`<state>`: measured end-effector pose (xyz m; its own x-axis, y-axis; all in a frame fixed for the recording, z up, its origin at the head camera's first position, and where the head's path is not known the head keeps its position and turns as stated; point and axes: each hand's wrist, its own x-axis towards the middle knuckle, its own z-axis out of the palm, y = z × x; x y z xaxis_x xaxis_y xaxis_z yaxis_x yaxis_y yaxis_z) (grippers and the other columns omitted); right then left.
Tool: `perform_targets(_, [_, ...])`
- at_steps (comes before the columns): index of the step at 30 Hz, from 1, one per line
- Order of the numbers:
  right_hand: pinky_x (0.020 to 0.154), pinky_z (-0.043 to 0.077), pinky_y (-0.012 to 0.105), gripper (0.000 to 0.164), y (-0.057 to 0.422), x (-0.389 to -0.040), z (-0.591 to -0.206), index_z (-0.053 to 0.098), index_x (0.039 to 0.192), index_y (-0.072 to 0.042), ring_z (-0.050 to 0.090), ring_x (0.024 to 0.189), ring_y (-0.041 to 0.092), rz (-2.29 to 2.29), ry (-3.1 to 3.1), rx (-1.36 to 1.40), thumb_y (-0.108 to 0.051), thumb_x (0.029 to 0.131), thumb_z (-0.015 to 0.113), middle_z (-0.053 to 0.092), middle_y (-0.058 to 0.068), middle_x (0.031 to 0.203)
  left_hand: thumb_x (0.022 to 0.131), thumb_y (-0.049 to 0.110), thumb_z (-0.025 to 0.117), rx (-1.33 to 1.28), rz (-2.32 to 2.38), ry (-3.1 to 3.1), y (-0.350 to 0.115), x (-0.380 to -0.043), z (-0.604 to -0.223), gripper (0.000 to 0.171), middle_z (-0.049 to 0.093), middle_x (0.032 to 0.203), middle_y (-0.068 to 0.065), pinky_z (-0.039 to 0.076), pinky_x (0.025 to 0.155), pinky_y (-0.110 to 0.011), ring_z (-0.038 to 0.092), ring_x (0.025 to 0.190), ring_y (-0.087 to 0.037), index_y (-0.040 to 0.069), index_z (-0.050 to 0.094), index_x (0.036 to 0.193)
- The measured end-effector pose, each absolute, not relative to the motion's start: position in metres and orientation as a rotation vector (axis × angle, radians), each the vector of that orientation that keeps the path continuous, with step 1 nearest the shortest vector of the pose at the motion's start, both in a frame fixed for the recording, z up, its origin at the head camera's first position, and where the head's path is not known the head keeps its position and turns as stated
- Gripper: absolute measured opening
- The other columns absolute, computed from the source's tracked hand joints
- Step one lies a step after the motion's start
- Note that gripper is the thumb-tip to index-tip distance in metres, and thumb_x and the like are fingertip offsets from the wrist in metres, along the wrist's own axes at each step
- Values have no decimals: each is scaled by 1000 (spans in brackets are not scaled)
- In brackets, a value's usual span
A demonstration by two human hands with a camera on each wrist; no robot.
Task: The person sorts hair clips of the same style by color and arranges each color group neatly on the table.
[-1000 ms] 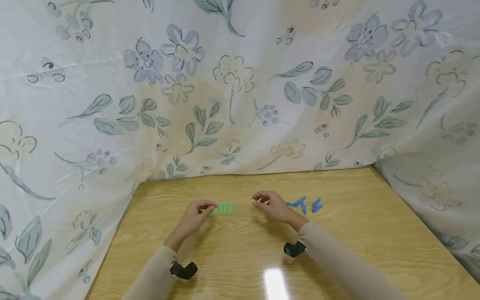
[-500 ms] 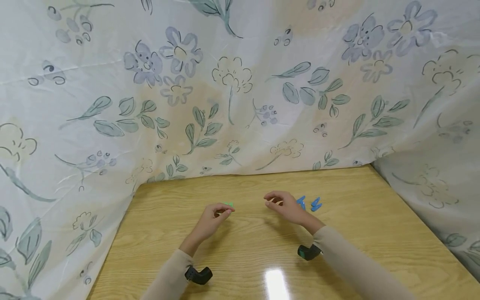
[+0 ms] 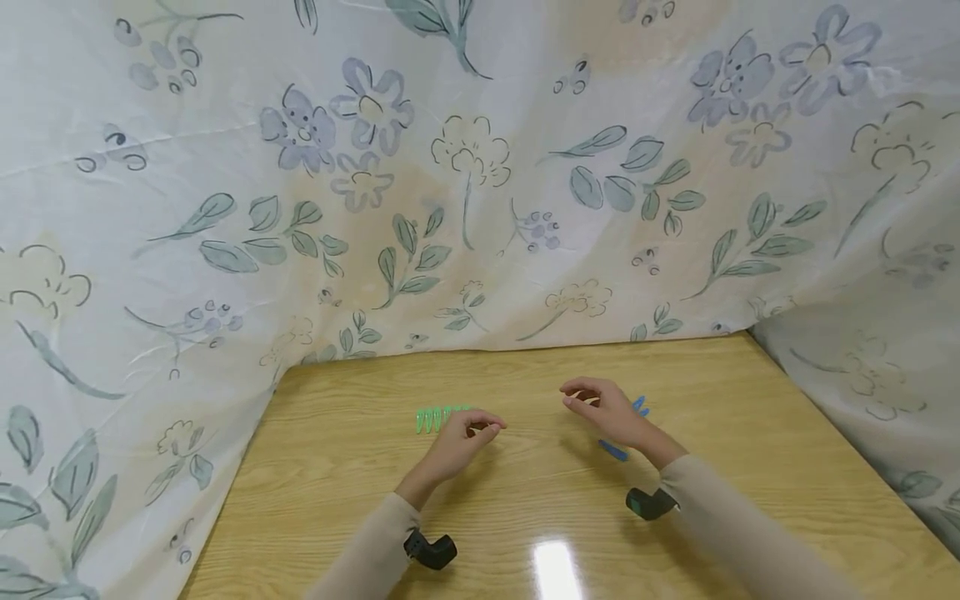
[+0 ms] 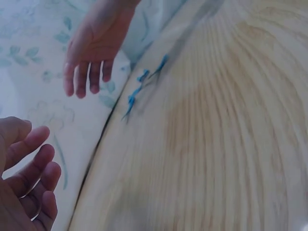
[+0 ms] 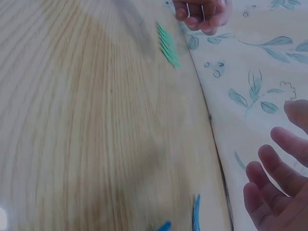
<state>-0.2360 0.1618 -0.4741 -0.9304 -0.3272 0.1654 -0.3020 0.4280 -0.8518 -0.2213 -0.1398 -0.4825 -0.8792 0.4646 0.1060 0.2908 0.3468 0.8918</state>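
Observation:
Several slim green hair clips (image 3: 429, 420) lie in a neat row on the table, the right end of the row overlapped by my left hand (image 3: 467, 440) in the head view. That hand hovers with loosely bent fingers and nothing in it. My right hand (image 3: 609, 414) is likewise raised over the table, fingers relaxed and empty, close to the blue hair clips. One blue clip (image 3: 613, 451) shows below the right hand, and others (image 3: 640, 406) show beyond it; part of the group is hidden. The right wrist view shows the green clips (image 5: 167, 45) set side by side.
The wooden table (image 3: 337, 492) ends at the back against a hanging floral cloth (image 3: 480, 208), which also encloses both sides. A black wrist camera (image 3: 430, 551) sits on the left sleeve, another (image 3: 649, 503) on the right one.
Both hands have moved to the right. The left hand has passed across the green clips, uncovering the row's left end; the right hand now overlaps the blue clips.

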Motion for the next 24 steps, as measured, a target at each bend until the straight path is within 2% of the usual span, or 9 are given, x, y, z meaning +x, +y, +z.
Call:
perform_targets(5, [82, 54, 27, 30, 174, -235, -470, 67, 124, 1, 66, 102, 26, -1547, 2662, -557, -19, 102, 62, 67, 25, 123, 104, 20, 59, 729, 1527, 2434, -123, -221, -484, 26, 72, 116, -12, 45, 71, -21, 56, 88, -8, 3, 75, 114])
perform_targets(14, [72, 53, 25, 33, 195, -231, -477, 65, 127, 3, 66, 99, 24, -1512, 2700, -524, -20, 102, 61, 66, 27, 125, 104, 19, 58, 787, 1488, 2373, -92, -217, -491, 27, 73, 118, -11, 50, 78, -22, 61, 94, -9, 1, 74, 114])
perform_targets(19, [79, 54, 26, 32, 208, -232, -479, 65, 126, 5, 67, 102, 29, -1487, 2744, -517, -16, 102, 61, 67, 27, 124, 103, 18, 59, 785, 1485, 2370, -69, -217, -494, 25, 73, 114, -11, 51, 74, -21, 61, 92, -11, 2, 75, 112])
perform_targets(24, [76, 54, 26, 32, 222, -232, -484, 64, 125, 8, 66, 100, 29, -1461, 2775, -490, -14, 102, 61, 68, 27, 123, 103, 18, 60, 792, 1460, 2374, -50, -215, -499, 23, 74, 111, -10, 50, 79, -21, 63, 93, -11, 3, 76, 110])
